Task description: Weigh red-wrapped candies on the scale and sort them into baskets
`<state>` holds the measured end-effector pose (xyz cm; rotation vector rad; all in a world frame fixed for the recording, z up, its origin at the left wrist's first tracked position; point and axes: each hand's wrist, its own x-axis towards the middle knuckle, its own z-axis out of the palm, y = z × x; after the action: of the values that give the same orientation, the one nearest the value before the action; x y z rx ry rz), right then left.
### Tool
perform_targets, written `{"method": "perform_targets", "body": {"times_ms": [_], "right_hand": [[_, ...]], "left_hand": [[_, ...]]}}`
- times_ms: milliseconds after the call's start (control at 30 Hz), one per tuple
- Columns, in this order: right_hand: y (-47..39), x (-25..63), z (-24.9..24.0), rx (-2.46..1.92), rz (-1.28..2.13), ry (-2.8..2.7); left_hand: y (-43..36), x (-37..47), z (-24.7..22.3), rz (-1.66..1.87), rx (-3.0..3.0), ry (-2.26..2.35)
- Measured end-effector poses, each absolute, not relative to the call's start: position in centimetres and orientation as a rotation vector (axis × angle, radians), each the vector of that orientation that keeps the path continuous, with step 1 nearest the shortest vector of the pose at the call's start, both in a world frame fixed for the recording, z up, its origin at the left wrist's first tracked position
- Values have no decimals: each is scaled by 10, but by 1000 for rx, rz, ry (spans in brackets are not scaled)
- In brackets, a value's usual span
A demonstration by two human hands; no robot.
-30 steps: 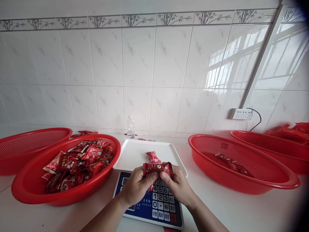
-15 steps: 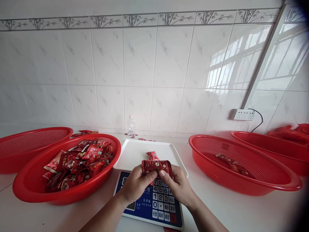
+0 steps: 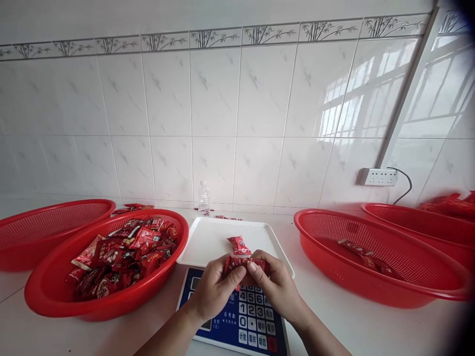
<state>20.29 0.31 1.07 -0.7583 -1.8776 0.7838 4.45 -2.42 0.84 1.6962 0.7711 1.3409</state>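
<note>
Between my two hands is a dark red wrapped snack packet (image 3: 237, 263), its middle partly covered by my thumbs. My left hand (image 3: 218, 284) pinches its left end and my right hand (image 3: 273, 281) grips the right end, both closed. Beneath them is a digital scale (image 3: 226, 326) with a blue keypad panel, part of its keys hidden by my hands. A lighter red packet (image 3: 239, 244) lies on the scale's white tray (image 3: 208, 237), just beyond my fingers.
A red basket (image 3: 44, 296) heaped with red packets (image 3: 126, 252) stands at left, another basket (image 3: 55, 222) behind it. On the right, a red basket (image 3: 334, 277) holds a few packets, with a further basket (image 3: 419, 227) behind. A clear bottle (image 3: 204, 198) stands by the wall.
The packet in my hands has tipped, so less of its printed face shows, and my fingers have closed in around it. The whole view has shifted slightly.
</note>
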Motion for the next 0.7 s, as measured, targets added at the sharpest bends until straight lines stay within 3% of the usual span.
{"method": "perform_targets", "body": {"times_ms": [500, 700], "right_hand": [[-3, 203, 14, -706, 672, -1967], [0, 203, 9, -721, 654, -1884]], "left_hand": [[-25, 44, 2, 1483, 1609, 960], [-27, 44, 11, 1405, 1616, 808]]}}
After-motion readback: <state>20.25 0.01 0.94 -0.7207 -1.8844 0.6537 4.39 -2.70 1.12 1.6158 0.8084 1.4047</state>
